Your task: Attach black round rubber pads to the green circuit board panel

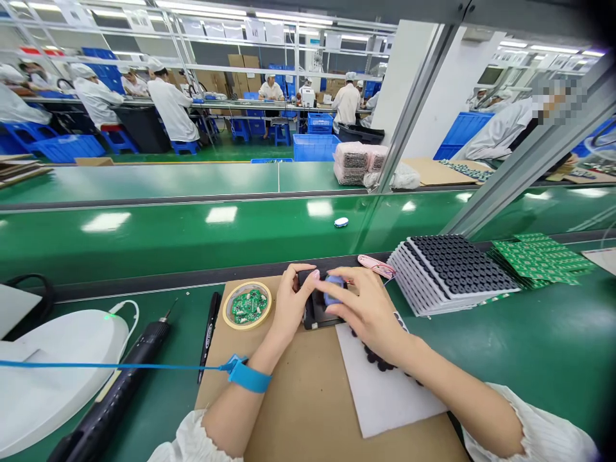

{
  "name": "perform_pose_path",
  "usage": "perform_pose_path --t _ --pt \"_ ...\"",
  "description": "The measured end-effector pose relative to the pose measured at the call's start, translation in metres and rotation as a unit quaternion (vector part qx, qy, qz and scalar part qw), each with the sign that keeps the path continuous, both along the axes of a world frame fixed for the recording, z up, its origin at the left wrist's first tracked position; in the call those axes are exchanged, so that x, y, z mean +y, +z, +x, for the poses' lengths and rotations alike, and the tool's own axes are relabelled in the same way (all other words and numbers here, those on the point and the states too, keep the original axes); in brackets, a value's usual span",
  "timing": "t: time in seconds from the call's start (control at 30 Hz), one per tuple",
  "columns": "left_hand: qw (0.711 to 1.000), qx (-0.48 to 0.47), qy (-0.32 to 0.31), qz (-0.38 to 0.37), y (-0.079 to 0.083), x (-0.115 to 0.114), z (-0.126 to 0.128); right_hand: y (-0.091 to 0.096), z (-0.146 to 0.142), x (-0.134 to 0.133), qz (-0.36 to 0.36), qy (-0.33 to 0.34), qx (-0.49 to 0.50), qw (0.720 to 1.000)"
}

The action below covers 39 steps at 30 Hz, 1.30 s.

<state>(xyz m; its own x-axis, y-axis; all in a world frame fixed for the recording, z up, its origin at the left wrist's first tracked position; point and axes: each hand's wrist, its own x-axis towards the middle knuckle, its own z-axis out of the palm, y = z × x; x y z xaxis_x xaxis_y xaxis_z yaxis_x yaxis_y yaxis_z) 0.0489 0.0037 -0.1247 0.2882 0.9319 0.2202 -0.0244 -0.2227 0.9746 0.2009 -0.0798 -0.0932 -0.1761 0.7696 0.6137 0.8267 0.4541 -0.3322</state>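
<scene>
Black jig [314,316], long axis apparently forward

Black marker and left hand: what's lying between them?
Head view: a round yellow-rimmed holder of green circuit boards sits between the black marker and the left hand, on the cardboard mat.

One left hand [290,307] and one right hand [366,314] are counted at one black jig [314,316]; to its left, one marker pen [210,333] and one electric screwdriver [113,391] are seen.
</scene>
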Motion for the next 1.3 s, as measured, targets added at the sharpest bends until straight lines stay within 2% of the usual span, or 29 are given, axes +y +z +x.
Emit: perform_pose_path --t 0.1,0.2,0.3,0.4,0.5,0.63,0.67,0.7,0.73,0.77,0.83,0.87,0.9,0.93,1.0,1.17,1.3 --pt "1.000 0.008 0.006 0.004 0.001 0.001 -0.001 0.008 0.016 0.022 -0.080 -0.042 0.130 0.987" --pt "1.000 0.018 0.011 0.009 0.003 0.001 -0.002 0.006 0.033 0.068 -0.173 -0.115 0.223 0.952" --pt "1.000 0.023 0.010 0.015 0.004 0.000 -0.004 -0.007 0.042 0.113 -0.193 -0.135 0.241 0.941" --pt "0.999 0.027 0.011 0.019 0.004 0.000 -0.004 -0.016 0.045 0.129 -0.186 -0.138 0.234 0.944" --pt "0.999 0.027 0.011 0.020 0.003 0.000 -0.004 -0.010 0.041 0.106 -0.141 -0.131 0.224 0.955" --pt "0.999 0.026 0.015 0.018 0.002 0.000 -0.003 0.006 0.011 0.032 -0.028 -0.068 0.216 0.974" --pt "0.999 0.027 0.016 0.017 0.003 0.000 -0.003 0.005 -0.002 0.011 -0.019 -0.026 0.206 0.978" --pt "0.999 0.029 0.017 0.016 0.003 -0.001 -0.003 -0.001 -0.016 -0.008 -0.020 0.045 0.185 0.981" --pt "0.999 0.031 0.018 0.016 0.003 -0.001 -0.003 -0.012 -0.032 -0.025 -0.019 0.150 0.172 0.973" --pt "0.999 0.035 0.020 0.015 0.004 -0.001 -0.003 -0.026 -0.047 -0.040 -0.017 0.245 0.174 0.954" --pt "0.999 0.041 0.021 0.014 0.005 -0.001 -0.003 -0.061 -0.074 -0.059 -0.009 0.346 0.135 0.928" --pt "0.999 0.044 0.021 0.014 0.005 -0.001 -0.003 -0.077 -0.085 -0.064 -0.044 0.389 0.080 0.917" --pt "0.999 0.046 0.021 0.013 0.006 -0.001 -0.003 -0.091 -0.092 -0.067 -0.109 0.419 0.011 0.901" --pt "0.999 0.048 0.020 0.012 0.006 0.000 -0.003 -0.101 -0.096 -0.067 -0.160 0.433 -0.043 0.886" --pt "0.999 0.050 0.018 0.008 0.006 0.000 -0.003 -0.109 -0.097 -0.065 -0.224 0.443 -0.078 0.864" --pt "0.999 0.052 0.014 -0.003 0.005 0.002 -0.003 -0.101 -0.087 -0.061 -0.254 0.448 0.014 0.857" --pt "0.999 0.051 0.015 -0.004 0.006 0.002 -0.003 -0.109 -0.092 -0.063 -0.232 0.455 0.034 0.859"
